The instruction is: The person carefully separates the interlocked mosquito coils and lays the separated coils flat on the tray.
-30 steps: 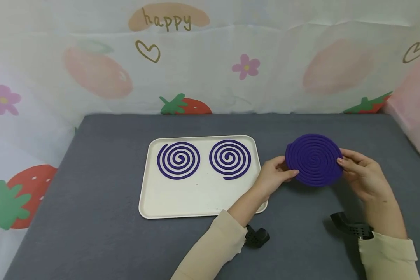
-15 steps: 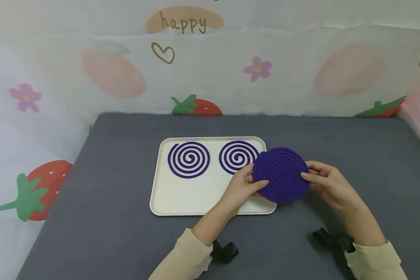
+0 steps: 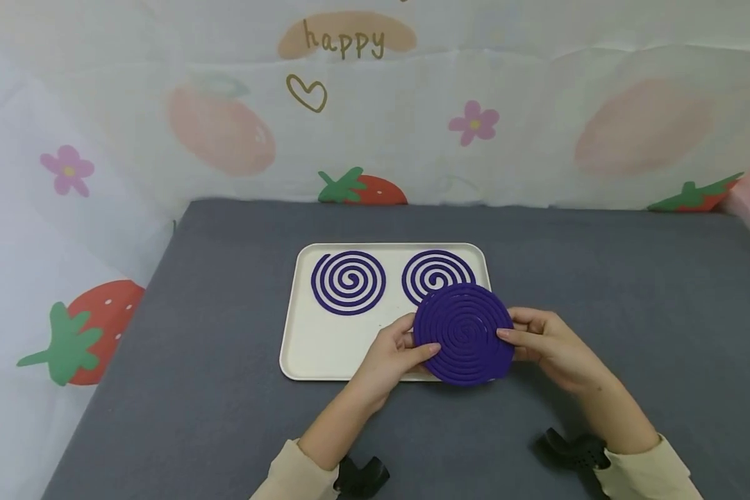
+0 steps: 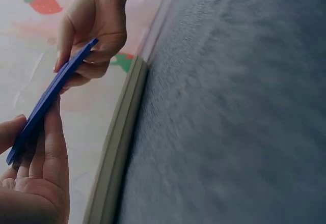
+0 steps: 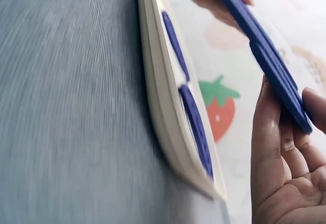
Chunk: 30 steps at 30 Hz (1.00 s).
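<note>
A round, tightly coiled purple disc (image 3: 464,335) is held above the right front part of a white tray (image 3: 325,354). The left hand (image 3: 384,361) pinches its left edge, thumb on top and fingers beneath. On the opposite edge, the right hand (image 3: 556,351) grips with thumb above and fingers below. Seen edge-on in the left wrist view, the disc (image 4: 51,94) is tilted between both hands. Two looser purple spirals lie on the tray: one at the back left (image 3: 348,283), the other at the back right (image 3: 437,267), partly covered by the disc.
A grey cloth (image 3: 181,389) covers the table around the tray. Behind and to the left hangs a pale curtain (image 3: 525,83) printed with strawberries and flowers. Each wrist wears a black device, the left one (image 3: 364,478) and the right one (image 3: 571,451).
Both hands have carried the disc leftward and nearer the front edge, from right of the tray to over its right part. The head view has shifted slightly.
</note>
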Available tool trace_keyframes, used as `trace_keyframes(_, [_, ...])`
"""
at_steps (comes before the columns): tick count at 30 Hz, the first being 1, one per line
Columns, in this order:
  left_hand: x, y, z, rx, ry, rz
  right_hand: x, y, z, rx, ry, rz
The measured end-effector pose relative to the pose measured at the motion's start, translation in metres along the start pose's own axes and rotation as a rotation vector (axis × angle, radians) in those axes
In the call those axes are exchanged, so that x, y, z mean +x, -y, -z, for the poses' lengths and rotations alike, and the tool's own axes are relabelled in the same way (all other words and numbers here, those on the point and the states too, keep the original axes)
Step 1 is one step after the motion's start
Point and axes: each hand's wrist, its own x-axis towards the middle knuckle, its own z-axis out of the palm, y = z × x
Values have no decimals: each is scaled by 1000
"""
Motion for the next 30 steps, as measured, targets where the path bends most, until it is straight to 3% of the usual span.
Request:
trace_keyframes(9, [-12,1,14,-46,-145,5,25,-2,-28,65,-21,16])
trace_keyframes(17, [-13,3,17,-151,-248,16,43,-5,-57,147,-128,-28])
trace_keyframes(23, [-15,3,17,-75,-235,14,48,-12,-75,42,-231,-106])
trace_keyframes(30, [-16,6,17,6,-232,2,47,-20,-78,3,-284,-87])
